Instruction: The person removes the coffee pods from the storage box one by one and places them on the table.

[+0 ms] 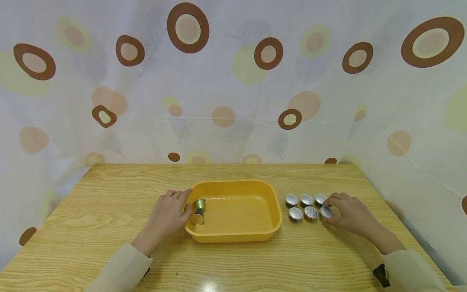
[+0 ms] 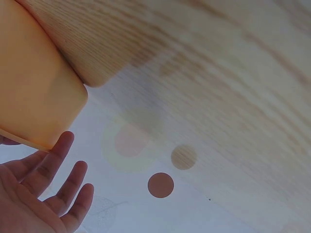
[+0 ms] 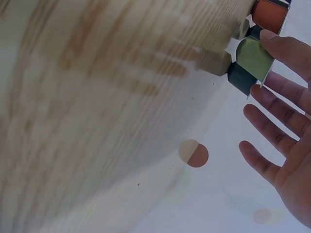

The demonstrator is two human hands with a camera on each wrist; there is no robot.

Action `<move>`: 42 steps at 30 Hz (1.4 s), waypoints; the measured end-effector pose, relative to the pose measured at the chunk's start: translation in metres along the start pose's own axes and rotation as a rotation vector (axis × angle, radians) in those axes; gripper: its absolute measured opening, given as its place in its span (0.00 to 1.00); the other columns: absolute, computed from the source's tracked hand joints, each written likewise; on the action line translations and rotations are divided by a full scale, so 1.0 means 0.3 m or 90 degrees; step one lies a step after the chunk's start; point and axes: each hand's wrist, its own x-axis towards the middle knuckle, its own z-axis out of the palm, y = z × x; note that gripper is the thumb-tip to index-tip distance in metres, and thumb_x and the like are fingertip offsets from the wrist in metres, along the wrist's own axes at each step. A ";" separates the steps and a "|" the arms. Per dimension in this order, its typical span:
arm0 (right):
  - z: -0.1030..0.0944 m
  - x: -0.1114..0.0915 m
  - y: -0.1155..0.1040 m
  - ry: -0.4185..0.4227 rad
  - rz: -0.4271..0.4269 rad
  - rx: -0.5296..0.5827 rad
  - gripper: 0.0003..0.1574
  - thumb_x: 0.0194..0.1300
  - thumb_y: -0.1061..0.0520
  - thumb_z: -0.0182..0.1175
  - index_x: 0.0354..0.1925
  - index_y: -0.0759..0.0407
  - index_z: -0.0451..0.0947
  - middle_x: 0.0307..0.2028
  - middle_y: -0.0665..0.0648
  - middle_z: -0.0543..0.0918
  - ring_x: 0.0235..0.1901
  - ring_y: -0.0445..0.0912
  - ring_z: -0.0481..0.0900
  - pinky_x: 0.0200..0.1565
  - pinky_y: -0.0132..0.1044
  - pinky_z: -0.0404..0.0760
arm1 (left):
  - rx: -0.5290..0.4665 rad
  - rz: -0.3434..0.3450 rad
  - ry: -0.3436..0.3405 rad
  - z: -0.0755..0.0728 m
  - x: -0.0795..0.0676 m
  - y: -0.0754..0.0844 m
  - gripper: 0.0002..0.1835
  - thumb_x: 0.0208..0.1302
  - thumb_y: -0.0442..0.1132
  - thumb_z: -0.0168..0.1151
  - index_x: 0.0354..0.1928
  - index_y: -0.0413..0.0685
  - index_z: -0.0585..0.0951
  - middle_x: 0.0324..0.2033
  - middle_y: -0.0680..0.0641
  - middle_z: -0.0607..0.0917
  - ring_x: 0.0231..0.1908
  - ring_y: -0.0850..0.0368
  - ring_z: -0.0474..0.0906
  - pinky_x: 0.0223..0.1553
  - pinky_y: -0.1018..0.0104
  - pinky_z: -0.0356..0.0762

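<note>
A person in pale sleeves (image 1: 120, 269) reaches both arms over a wood-grain worktop (image 1: 233, 265), seen from the head. Near the middle sits a yellow tray (image 1: 233, 236), a shallow rectangle with rounded corners. The left hand (image 1: 166, 213) is at its left side; its grip is narrow, thumb over the rim and fingertips against the outer wall, with the other fingers spread. Inside the tray, close to that hand, two small capsules lie against each other: a gold-green capsule (image 1: 200, 204) and, nearer the viewer, a dark capsule (image 1: 197, 219) tipped so that its tan lid shows. To the right of the tray, six capsules with silvery lids stand in two rows of three. The right hand (image 1: 348, 214) is at the right end of the near row, its grip holding a green capsule (image 3: 252, 57) between thumb and fingers, remaining fingers fanned out; whether the capsule is off the worktop cannot be told. Just beside it in the near row is an orange-brown capsule (image 3: 270, 17) with a printed lid, and behind it a dark green capsule (image 3: 240, 78). A white curtain (image 1: 219, 89) patterned with brown, peach and yellow-green ovals hangs behind and around the worktop.
</note>
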 end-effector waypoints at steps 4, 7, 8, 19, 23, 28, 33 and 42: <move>0.000 0.000 -0.001 -0.006 0.006 -0.004 0.19 0.41 0.51 0.71 0.34 0.54 0.79 0.37 0.52 0.80 0.38 0.52 0.77 0.34 0.51 0.74 | 0.000 0.001 0.001 0.002 -0.001 -0.002 0.22 0.60 0.43 0.52 0.56 0.43 0.74 0.40 0.46 0.84 0.43 0.48 0.76 0.45 0.53 0.74; 0.000 0.001 0.000 -0.006 0.013 -0.010 0.19 0.41 0.50 0.71 0.34 0.54 0.80 0.36 0.52 0.80 0.37 0.52 0.77 0.33 0.50 0.74 | -0.001 0.000 0.002 0.004 -0.002 -0.004 0.22 0.60 0.44 0.51 0.56 0.44 0.74 0.40 0.46 0.83 0.44 0.48 0.76 0.45 0.53 0.74; 0.000 0.001 0.000 -0.007 0.015 -0.012 0.19 0.41 0.49 0.71 0.34 0.54 0.80 0.36 0.52 0.80 0.37 0.52 0.77 0.33 0.49 0.74 | -0.002 0.000 0.002 0.005 -0.002 -0.005 0.22 0.60 0.44 0.51 0.56 0.44 0.74 0.40 0.46 0.83 0.44 0.48 0.76 0.45 0.53 0.74; 0.004 0.011 0.001 -0.025 0.037 -0.038 0.21 0.41 0.43 0.70 0.33 0.52 0.80 0.35 0.51 0.79 0.36 0.51 0.76 0.31 0.48 0.73 | 0.001 -0.009 -0.008 0.003 0.000 -0.003 0.23 0.60 0.43 0.52 0.56 0.44 0.74 0.41 0.46 0.83 0.44 0.48 0.76 0.45 0.53 0.74; 0.004 0.012 -0.001 -0.019 0.037 -0.043 0.20 0.41 0.43 0.70 0.32 0.52 0.80 0.35 0.51 0.79 0.35 0.51 0.76 0.31 0.48 0.73 | 0.002 -0.006 -0.005 0.002 0.001 -0.002 0.22 0.60 0.43 0.52 0.56 0.44 0.74 0.41 0.46 0.84 0.44 0.48 0.76 0.45 0.53 0.74; 0.005 0.012 -0.005 -0.009 0.035 -0.049 0.21 0.41 0.43 0.70 0.31 0.53 0.80 0.34 0.51 0.79 0.35 0.50 0.75 0.30 0.47 0.73 | 0.002 -0.008 -0.003 0.003 0.002 -0.001 0.22 0.59 0.43 0.53 0.56 0.44 0.74 0.41 0.46 0.84 0.44 0.48 0.76 0.45 0.53 0.74; 0.001 0.011 -0.010 -0.009 0.037 -0.045 0.21 0.41 0.44 0.71 0.31 0.53 0.80 0.34 0.51 0.79 0.34 0.50 0.75 0.30 0.47 0.73 | -0.002 -0.009 -0.004 0.000 0.002 0.001 0.22 0.59 0.43 0.52 0.56 0.44 0.74 0.41 0.46 0.84 0.44 0.48 0.76 0.45 0.53 0.74; -0.009 0.012 -0.011 -0.025 0.041 -0.044 0.21 0.41 0.44 0.70 0.33 0.52 0.80 0.35 0.51 0.79 0.35 0.52 0.76 0.31 0.49 0.73 | 0.001 -0.009 -0.007 -0.001 0.002 0.001 0.22 0.60 0.43 0.52 0.56 0.44 0.74 0.40 0.46 0.84 0.45 0.48 0.76 0.45 0.53 0.74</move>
